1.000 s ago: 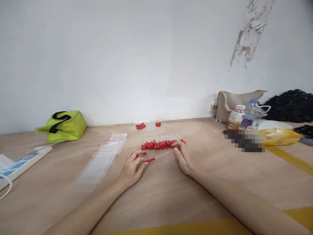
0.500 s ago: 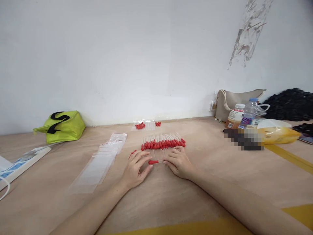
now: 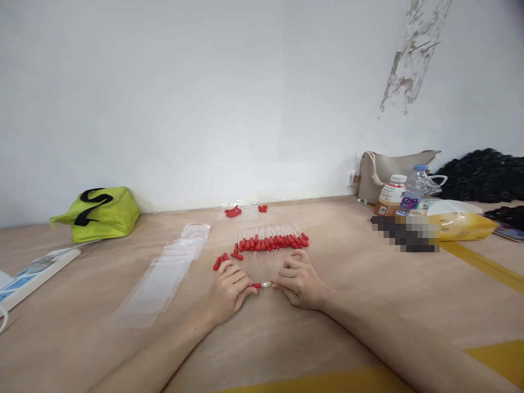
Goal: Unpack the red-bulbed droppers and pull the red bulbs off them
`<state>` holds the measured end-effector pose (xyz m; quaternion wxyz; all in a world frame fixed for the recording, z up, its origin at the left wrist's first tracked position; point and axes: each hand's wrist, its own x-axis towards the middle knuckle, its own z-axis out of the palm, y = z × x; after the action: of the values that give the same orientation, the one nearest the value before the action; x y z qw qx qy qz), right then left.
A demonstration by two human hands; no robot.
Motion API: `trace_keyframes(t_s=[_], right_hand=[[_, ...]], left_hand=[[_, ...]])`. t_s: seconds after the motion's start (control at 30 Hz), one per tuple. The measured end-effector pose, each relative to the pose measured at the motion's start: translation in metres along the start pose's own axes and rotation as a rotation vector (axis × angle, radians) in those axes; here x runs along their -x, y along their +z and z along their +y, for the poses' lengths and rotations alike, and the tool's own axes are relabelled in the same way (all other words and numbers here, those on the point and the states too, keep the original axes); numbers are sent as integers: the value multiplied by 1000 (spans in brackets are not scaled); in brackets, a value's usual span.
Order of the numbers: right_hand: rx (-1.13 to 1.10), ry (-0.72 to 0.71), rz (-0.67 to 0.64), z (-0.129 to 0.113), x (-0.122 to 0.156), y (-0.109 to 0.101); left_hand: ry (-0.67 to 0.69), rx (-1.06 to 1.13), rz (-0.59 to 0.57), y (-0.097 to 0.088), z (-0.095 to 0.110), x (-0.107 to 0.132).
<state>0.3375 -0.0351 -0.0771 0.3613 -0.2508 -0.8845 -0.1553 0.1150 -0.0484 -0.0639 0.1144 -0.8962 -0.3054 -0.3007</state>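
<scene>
My left hand (image 3: 229, 289) and my right hand (image 3: 298, 281) meet over a wooden table (image 3: 286, 338), both pinching one glass dropper (image 3: 262, 285). The left fingers close on its red rubber bulb, the right fingers on the clear glass tube. Just beyond my hands lies a row of several finished droppers (image 3: 272, 241) with red bulbs. A few loose red bulbs (image 3: 221, 260) rest beside my left hand, and bare glass tubes (image 3: 266, 262) lie between the row and my hands.
A strip of clear zip bags (image 3: 164, 275) lies to the left. At the back, a small bag with red bulbs (image 3: 239, 210). A lime green bag (image 3: 98, 213), a power strip (image 3: 36, 270), two bottles (image 3: 403, 195), a beige bag (image 3: 388, 169) and a yellow packet (image 3: 466, 226) stand around.
Both hands have drawn back toward me and closer together. The dropper's red bulb, fully showing a second ago, is now mostly covered by my left fingers.
</scene>
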Motion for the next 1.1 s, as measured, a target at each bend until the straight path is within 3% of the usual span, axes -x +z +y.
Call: trace_keyframes(t_s=[0.4, 0.63, 0.7, 0.87, 0.97, 1.1], right_hand=[[-50, -9, 7, 0, 2, -1], [-88, 55, 30, 6, 4, -5], [-107, 176, 89, 15, 5, -8], [-160, 509, 223, 27, 3, -8], [-175, 523, 206, 17, -1, -3], [-93, 407, 165, 8, -5, 4]], left_hand=[[72, 40, 1, -5, 3, -1], [20, 55, 20, -11, 3, 10], [-93, 66, 45, -18, -5, 14], [-598, 60, 134, -41, -42, 17], [-789, 9, 98, -49, -61, 19], [-942, 94, -50, -50, -70, 26]])
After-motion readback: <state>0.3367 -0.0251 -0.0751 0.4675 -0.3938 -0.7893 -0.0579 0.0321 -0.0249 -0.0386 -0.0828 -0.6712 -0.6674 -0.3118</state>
